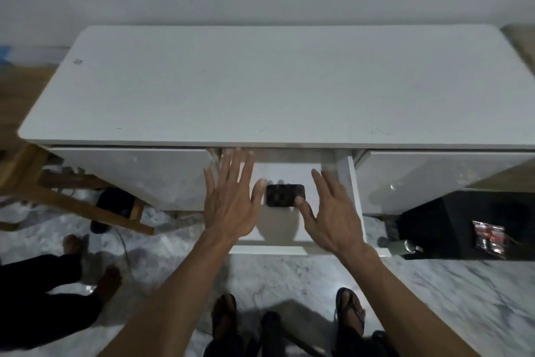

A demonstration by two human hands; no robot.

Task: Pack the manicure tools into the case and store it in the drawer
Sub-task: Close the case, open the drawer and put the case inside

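A small dark rectangular case (283, 195) lies closed on the white floor of the pulled-out middle drawer (354, 191) under the white tabletop. My left hand (231, 197) hovers over the drawer's left side, fingers spread, thumb near the case's left edge. My right hand (333, 212) is spread over the drawer's right side, its thumb tip touching or just over the case's right corner. Neither hand holds anything. No loose manicure tools are visible.
The white table (260, 81) stands against a grey wall, with closed glossy drawer fronts left (130, 174) and right (434, 180). A wooden chair (58, 194) and another person's legs (43, 284) are at left. A black box (463, 223) sits at right. My sandalled feet (350, 310) are below.
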